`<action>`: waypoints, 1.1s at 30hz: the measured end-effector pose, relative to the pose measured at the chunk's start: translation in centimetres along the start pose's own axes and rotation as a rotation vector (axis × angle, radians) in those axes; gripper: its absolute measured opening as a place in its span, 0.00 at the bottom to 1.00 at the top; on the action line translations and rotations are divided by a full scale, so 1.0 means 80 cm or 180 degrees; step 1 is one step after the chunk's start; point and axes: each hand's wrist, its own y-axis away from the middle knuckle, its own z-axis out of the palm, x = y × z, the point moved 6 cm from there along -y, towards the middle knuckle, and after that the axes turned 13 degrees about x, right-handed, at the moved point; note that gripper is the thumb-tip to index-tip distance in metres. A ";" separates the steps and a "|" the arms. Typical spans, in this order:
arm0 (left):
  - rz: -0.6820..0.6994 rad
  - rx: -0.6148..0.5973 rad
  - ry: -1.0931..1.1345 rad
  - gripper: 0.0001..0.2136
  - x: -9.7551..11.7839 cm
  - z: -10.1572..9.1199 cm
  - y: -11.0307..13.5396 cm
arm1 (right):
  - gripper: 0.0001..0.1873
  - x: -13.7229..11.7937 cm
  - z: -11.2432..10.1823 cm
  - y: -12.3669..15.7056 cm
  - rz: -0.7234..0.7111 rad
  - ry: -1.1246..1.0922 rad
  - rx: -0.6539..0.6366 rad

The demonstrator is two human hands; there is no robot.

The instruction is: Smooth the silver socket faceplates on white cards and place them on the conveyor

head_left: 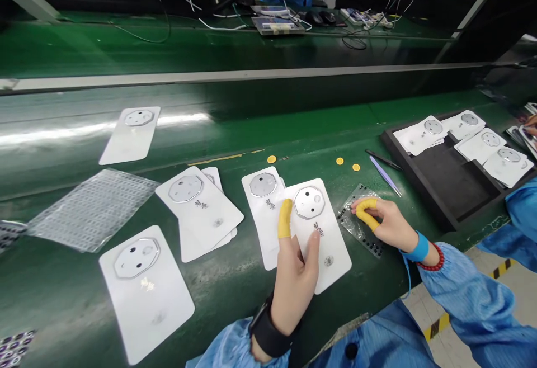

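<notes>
My left hand [296, 264], with a yellow finger cot on one finger, holds a white phone back cover [335, 256]. Its thumb presses on the face and the cot finger lies along the left edge. This cover overlaps another white cover [262, 228]. Over a clear plastic sheet dotted with small black parts [369, 239], the thumb and finger of my right hand [384, 222] are pinched together, also in a yellow cot. Whatever lies between those fingertips is too small to make out.
More white covers [213, 217] lie left, near bubble wrap [94, 211]. Yellow discs [339, 161], tweezers [385, 175] and a dark pen-like tool [382, 159] are beyond my hands. Right of them stands a black tray [448, 183] with covers; another person's hand [532, 124] is at the far right.
</notes>
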 end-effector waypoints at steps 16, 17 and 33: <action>0.0415 -0.0987 -0.0253 0.18 0.001 0.021 0.037 | 0.09 -0.110 0.021 -0.026 -0.0843 0.0070 0.0545; 0.0427 -0.1014 -0.0295 0.18 -0.001 0.021 0.038 | 0.10 -0.110 0.020 -0.027 -0.0854 0.0102 0.0567; 0.0042 -0.0962 -0.0287 0.16 -0.005 0.018 0.049 | 0.15 -0.114 0.013 -0.012 -0.1740 0.0919 -0.0174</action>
